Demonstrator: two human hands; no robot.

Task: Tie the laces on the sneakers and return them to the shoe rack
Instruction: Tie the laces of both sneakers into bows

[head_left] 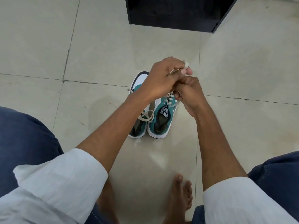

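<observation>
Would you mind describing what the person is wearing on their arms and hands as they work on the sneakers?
Both arms wear loose white sleeves, pushed up near the elbows so the forearms are bare. The left hand has a small white wrap or bandage around one fingertip. The right hand is bare: no gloves, and no watch or rings that I can see.

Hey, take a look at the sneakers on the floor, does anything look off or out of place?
Nothing damaged or spilled. The left sneaker already shows a tied bow, while both hands, left hand and right hand, are gripping the laces of the right sneaker. One fingertip of the left hand carries a white wrap, possibly a bandage.
</observation>
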